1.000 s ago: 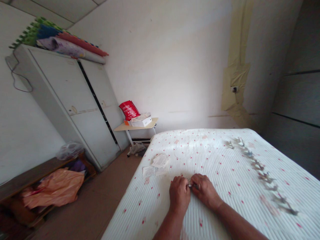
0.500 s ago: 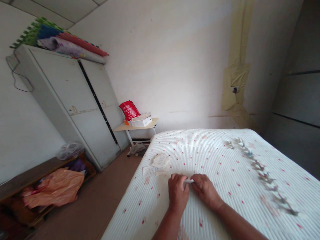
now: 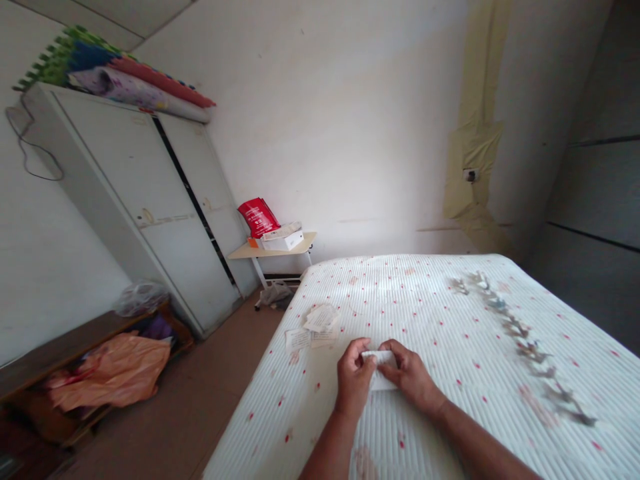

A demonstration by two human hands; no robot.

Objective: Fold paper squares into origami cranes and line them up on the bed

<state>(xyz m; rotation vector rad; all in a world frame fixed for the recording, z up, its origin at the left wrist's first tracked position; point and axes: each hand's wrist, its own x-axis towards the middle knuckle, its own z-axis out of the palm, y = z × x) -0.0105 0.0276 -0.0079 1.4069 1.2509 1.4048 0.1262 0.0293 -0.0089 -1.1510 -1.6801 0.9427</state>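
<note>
A small white piece of paper (image 3: pixel 383 381) is held just above or on the bed, near its middle. My left hand (image 3: pixel 354 375) pinches its left side, thumb on top. On the right side, my right hand (image 3: pixel 411 375) grips it with thumb and fingers. Printed paper pieces (image 3: pixel 320 320) lie overlapping on the bed to the left, beyond my left hand. A line of several small folded paper figures (image 3: pixel 517 327) runs along the bed's right part.
The bed (image 3: pixel 380 293) has a white ribbed cover with red dots. Past its far left corner is a small table (image 3: pixel 240 253) with a red bag (image 3: pixel 259 217) and a white box (image 3: pixel 285 242). A grey cabinet (image 3: pixel 120 167) stands left, near an orange cloth (image 3: pixel 115 373).
The paper between my hands was a thin edge-on strip and now shows a broader flat face. My fingers have shifted on it, and the view has tilted slightly.
</note>
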